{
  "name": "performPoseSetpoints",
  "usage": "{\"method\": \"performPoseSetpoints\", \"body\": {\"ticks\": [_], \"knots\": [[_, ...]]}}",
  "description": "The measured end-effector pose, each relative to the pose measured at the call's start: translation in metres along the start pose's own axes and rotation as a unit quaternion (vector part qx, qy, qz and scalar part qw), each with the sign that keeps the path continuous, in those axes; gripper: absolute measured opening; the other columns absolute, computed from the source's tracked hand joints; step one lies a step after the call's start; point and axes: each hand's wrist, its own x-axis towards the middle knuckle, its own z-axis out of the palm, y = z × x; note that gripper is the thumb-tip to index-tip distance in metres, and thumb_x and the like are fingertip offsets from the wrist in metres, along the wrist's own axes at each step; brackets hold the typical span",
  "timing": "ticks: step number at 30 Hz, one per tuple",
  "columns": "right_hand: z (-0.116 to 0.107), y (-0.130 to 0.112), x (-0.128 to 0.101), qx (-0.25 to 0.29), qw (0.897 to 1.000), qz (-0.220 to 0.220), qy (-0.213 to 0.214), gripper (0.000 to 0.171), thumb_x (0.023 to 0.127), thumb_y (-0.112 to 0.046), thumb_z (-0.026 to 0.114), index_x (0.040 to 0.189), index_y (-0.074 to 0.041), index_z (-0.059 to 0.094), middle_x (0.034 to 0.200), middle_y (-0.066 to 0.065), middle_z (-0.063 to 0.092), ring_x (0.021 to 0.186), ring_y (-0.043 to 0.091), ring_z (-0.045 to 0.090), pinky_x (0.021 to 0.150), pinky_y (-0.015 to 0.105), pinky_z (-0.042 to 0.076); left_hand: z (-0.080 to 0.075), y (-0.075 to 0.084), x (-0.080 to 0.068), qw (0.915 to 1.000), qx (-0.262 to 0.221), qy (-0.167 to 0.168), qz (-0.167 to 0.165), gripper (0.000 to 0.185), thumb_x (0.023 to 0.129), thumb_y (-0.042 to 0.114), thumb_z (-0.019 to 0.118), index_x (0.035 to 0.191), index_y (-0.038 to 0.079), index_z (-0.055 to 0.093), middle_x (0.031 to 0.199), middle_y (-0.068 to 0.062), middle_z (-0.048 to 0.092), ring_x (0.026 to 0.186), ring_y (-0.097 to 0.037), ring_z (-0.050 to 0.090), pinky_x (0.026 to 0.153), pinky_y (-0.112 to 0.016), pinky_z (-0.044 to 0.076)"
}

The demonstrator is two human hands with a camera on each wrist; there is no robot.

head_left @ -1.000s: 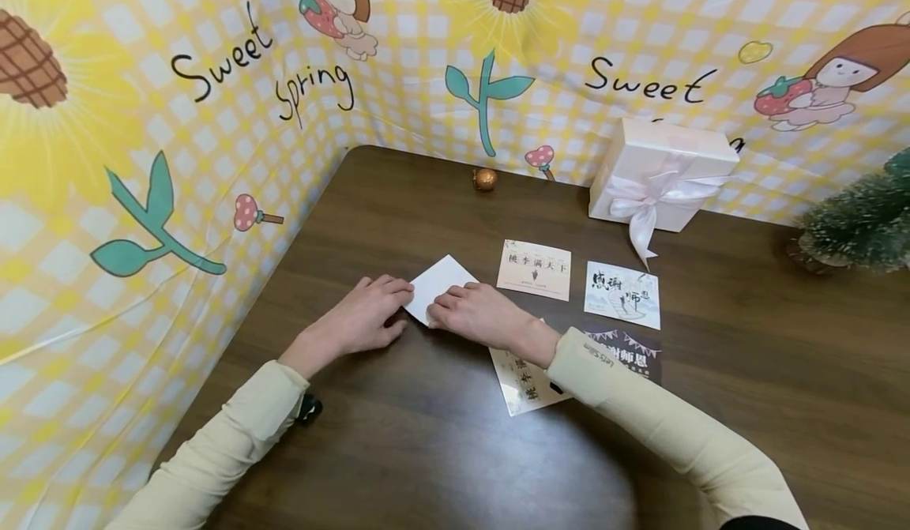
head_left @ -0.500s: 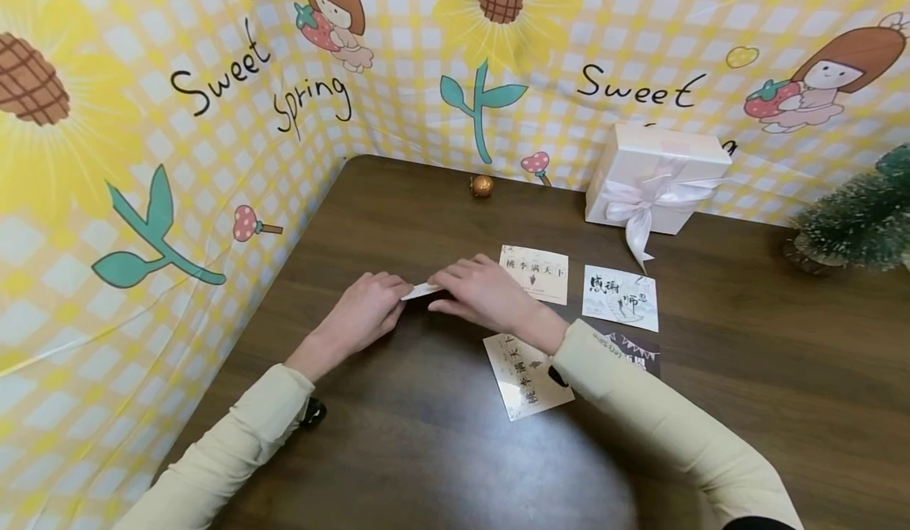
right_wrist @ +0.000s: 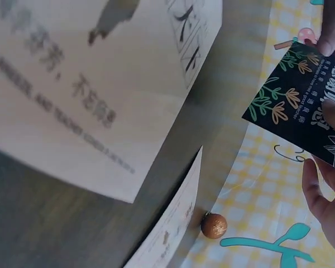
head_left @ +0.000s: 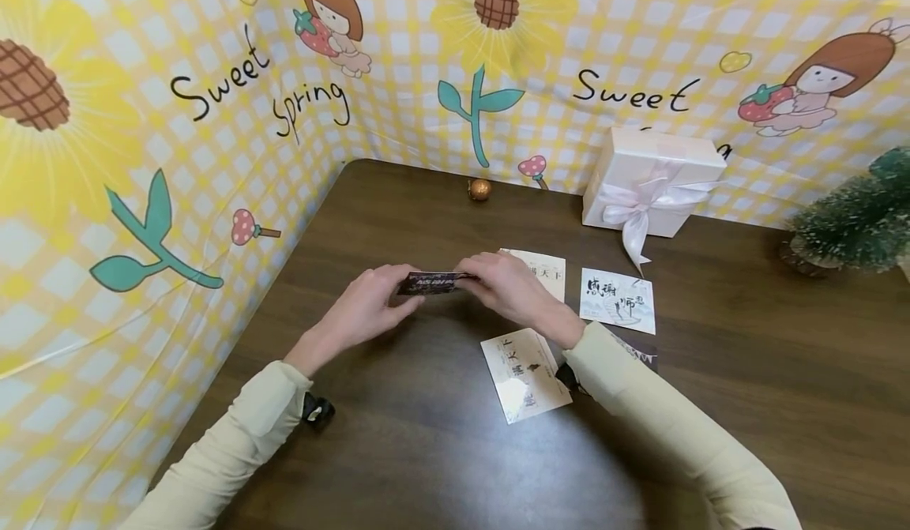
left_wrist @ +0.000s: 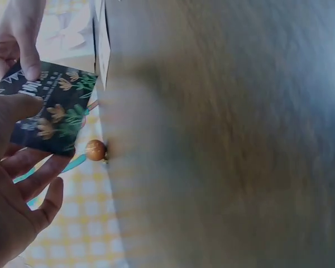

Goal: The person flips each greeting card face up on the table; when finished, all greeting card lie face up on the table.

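Both hands hold one dark card [head_left: 435,283] between them, lifted off the counter [head_left: 746,372] and seen nearly edge-on from the head view. The left hand [head_left: 366,309] pinches its left end, thumb on the printed face and fingers behind, as the left wrist view shows [left_wrist: 50,106]. The right hand [head_left: 506,285] pinches the other end with its fingertips. The card's face is black with green and orange leaf sprigs and white lettering [right_wrist: 307,95].

Below the right wrist a pale card [head_left: 524,374] lies flat on the counter. Beyond the right hand lies a second pale card [head_left: 549,268], partly hidden by it, and to its right a white card with dark brush lettering [head_left: 617,299]. A dark card edge [head_left: 640,352] shows beside the right sleeve.

Further back, a small gold ball [head_left: 479,189] sits by the backdrop [head_left: 213,119]. A white gift box with a ribbon bow [head_left: 650,182] stands at the back right, and a small frosted tree [head_left: 856,222] at the far right.
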Motion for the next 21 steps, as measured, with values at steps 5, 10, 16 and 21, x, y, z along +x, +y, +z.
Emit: {"method": "performPoseSetpoints", "body": {"ticks": [5, 10, 16, 21], "knots": [[0.001, -0.002, -0.004, 0.108, 0.993, 0.053, 0.002, 0.004, 0.093, -0.013, 0.067, 0.094, -0.009, 0.068, 0.084, 0.0, 0.069, 0.073, 0.01, 0.061, 0.069, 0.028, 0.051, 0.008, -0.003, -0.001, 0.9966, -0.072, 0.037, -0.019, 0.015, 0.09, 0.014, 0.07, 0.1, 0.007, 0.061, 0.086, -0.006, 0.066, 0.064, -0.015, 0.048, 0.058, -0.027, 0.041], [0.003, -0.003, -0.008, 0.183, 0.978, 0.103, -0.002, 0.006, 0.094, -0.015, 0.065, 0.094, -0.01, 0.065, 0.084, 0.001, 0.067, 0.073, 0.01, 0.058, 0.068, 0.026, 0.048, 0.01, -0.004, 0.002, 0.992, -0.112, 0.058, -0.001, 0.01, 0.09, 0.008, 0.068, 0.098, 0.004, 0.065, 0.082, -0.006, 0.065, 0.065, -0.013, 0.051, 0.058, -0.024, 0.043], [0.003, 0.0, -0.013, 0.246, 0.95, 0.19, 0.019, 0.042, 0.089, -0.018, 0.072, 0.126, -0.007, 0.055, 0.111, 0.01, 0.067, 0.087, 0.019, 0.065, 0.075, 0.031, 0.054, 0.004, 0.004, 0.006, 0.9825, -0.173, 0.063, -0.029, 0.019, 0.089, 0.005, 0.069, 0.107, 0.0, 0.067, 0.087, -0.009, 0.071, 0.066, -0.012, 0.055, 0.057, -0.024, 0.045], [0.002, 0.004, -0.015, 0.304, 0.918, 0.254, 0.036, 0.038, 0.087, -0.014, 0.074, 0.12, -0.004, 0.057, 0.104, 0.013, 0.071, 0.086, 0.022, 0.067, 0.074, 0.03, 0.052, 0.004, 0.009, 0.009, 0.9739, -0.208, 0.071, -0.057, 0.022, 0.09, 0.007, 0.069, 0.11, -0.001, 0.067, 0.09, -0.012, 0.072, 0.066, -0.012, 0.057, 0.058, -0.023, 0.046]]}}
